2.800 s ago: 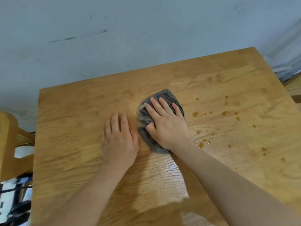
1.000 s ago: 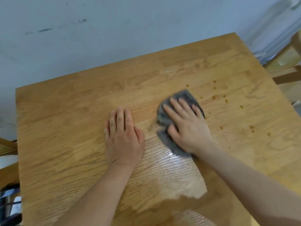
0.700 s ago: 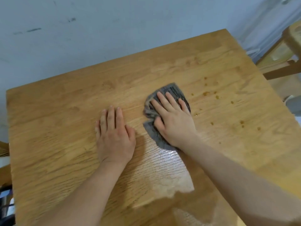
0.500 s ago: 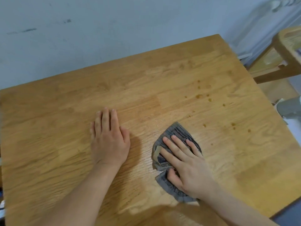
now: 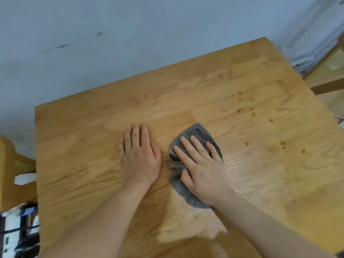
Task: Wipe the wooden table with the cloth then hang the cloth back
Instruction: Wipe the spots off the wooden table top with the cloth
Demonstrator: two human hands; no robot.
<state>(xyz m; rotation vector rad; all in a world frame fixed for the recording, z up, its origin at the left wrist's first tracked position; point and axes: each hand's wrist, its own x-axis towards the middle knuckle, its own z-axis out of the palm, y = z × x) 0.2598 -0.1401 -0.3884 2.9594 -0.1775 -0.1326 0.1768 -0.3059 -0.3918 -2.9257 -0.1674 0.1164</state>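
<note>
A grey cloth (image 5: 197, 134) lies bunched on the wooden table (image 5: 204, 86) near its middle. My right hand (image 5: 202, 169) presses flat on the cloth with straight, spread fingers and covers most of it. My left hand (image 5: 140, 155) rests palm down on the bare wood just left of the cloth, fingers straight and together. Several small brown drops (image 5: 241, 109) dot the table to the right of the cloth.
A pale wall (image 5: 130, 34) runs along the table's far edge. Part of a wooden chair (image 5: 11, 164) stands at the left and another wooden chair (image 5: 329, 79) at the far right. Dark clutter (image 5: 16, 229) lies on the floor at the lower left.
My right hand has slid the cloth away from the near edge, back up beside my left hand. My left hand has stayed flat on the table.
</note>
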